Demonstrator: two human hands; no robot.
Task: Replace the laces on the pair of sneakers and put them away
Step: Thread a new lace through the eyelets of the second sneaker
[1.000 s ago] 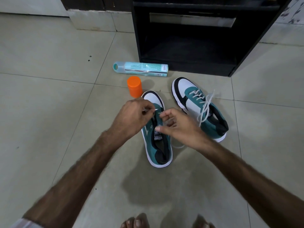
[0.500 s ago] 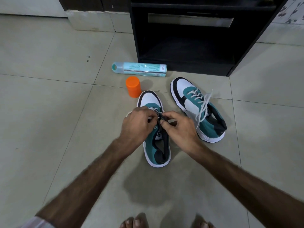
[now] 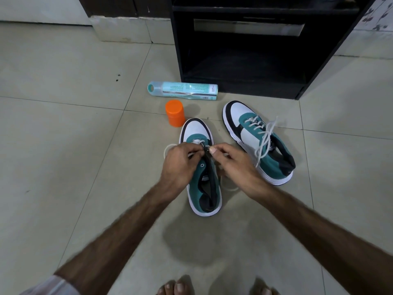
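Two teal, white and black sneakers stand on the tiled floor. The near sneaker (image 3: 198,133) points away from me, with its upper eyelets bare. My left hand (image 3: 180,162) and my right hand (image 3: 231,160) meet over its lower eyelets, each pinching a part of the white lace (image 3: 168,148). The lace loops out on the floor to the left of the shoe and trails again on its right side, under my right wrist. The far sneaker (image 3: 258,141) lies to the right, laced, with loose white ends hanging over its side.
An orange cap (image 3: 175,113) stands just beyond the near sneaker's toe. A pale green spray can (image 3: 182,90) lies on its side behind it. A black open cabinet (image 3: 255,50) stands at the back. My bare toes (image 3: 176,287) show at the bottom edge.
Both hands have come down onto the near sneaker's lower eyelets, from holding the lace a little above it. The shoe sits slightly straighter.
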